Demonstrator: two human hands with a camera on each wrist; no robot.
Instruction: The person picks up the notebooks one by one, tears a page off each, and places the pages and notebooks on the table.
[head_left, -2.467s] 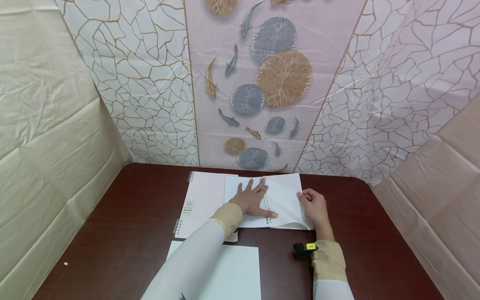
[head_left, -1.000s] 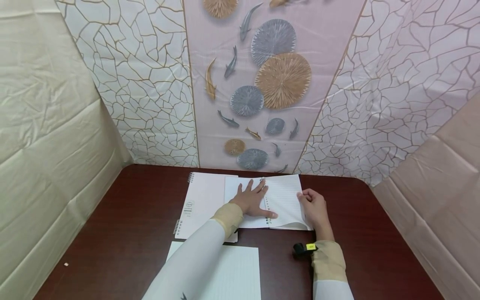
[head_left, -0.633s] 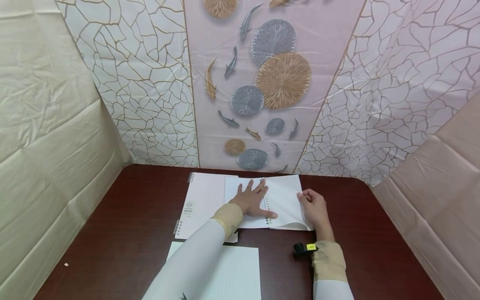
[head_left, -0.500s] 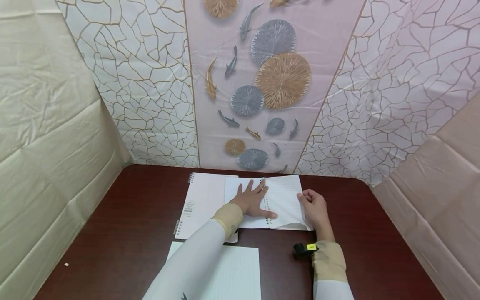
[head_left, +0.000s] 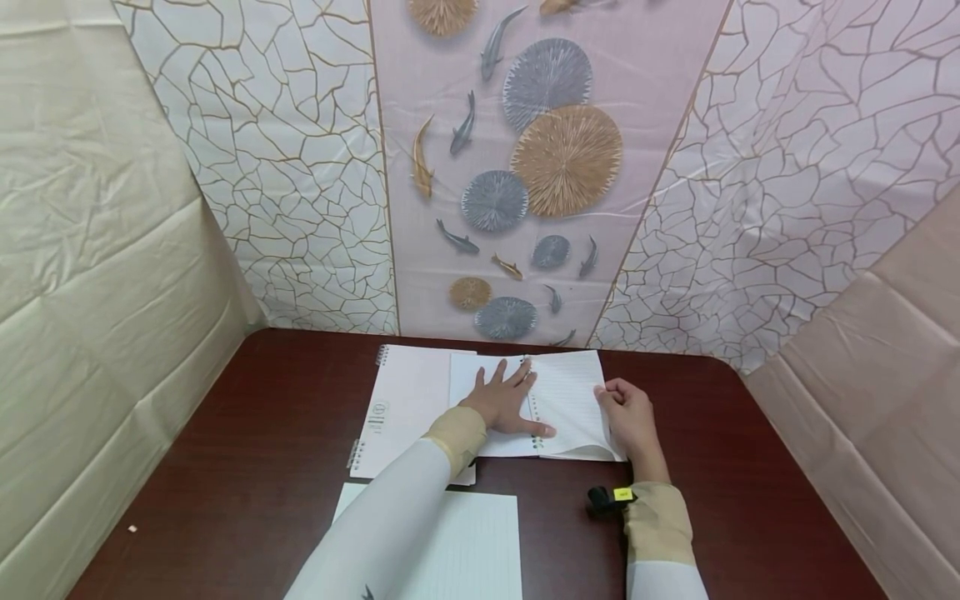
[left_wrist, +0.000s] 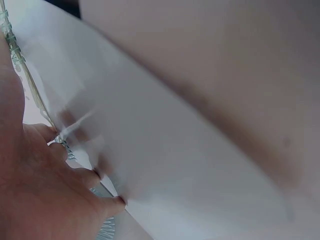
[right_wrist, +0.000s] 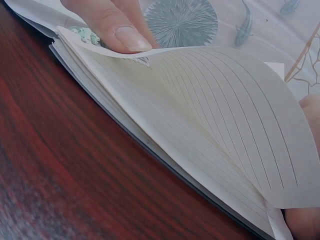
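Observation:
An open ring-bound notebook (head_left: pixel 566 392) with lined pages lies at the back of the table. My left hand (head_left: pixel 504 403) is spread flat across its left page and binding, fingers straight, the thumb reaching onto the right page. At the notebook's right edge my right hand (head_left: pixel 628 410) pinches a lined page (right_wrist: pixel 235 100) between thumb and fingers. That page bows upward off the stack in the right wrist view, where the left thumb (right_wrist: pixel 131 39) presses near the rings. In the left wrist view the left hand (left_wrist: pixel 55 185) lies against a pale page.
A pale spiral notebook (head_left: pixel 408 400) lies partly under the open one, on its left. A lined sheet (head_left: pixel 472 542) rests nearer the front, partly covered by the left sleeve. A tiny white scrap (head_left: pixel 132 529) lies on the dark red table (head_left: pixel 247 467). A patterned cloth (head_left: pixel 480 167) hangs behind.
Both hands hold nearly the same position across the frames. The near edge of the lifted page shifts only very slightly, and the camera view moves a little.

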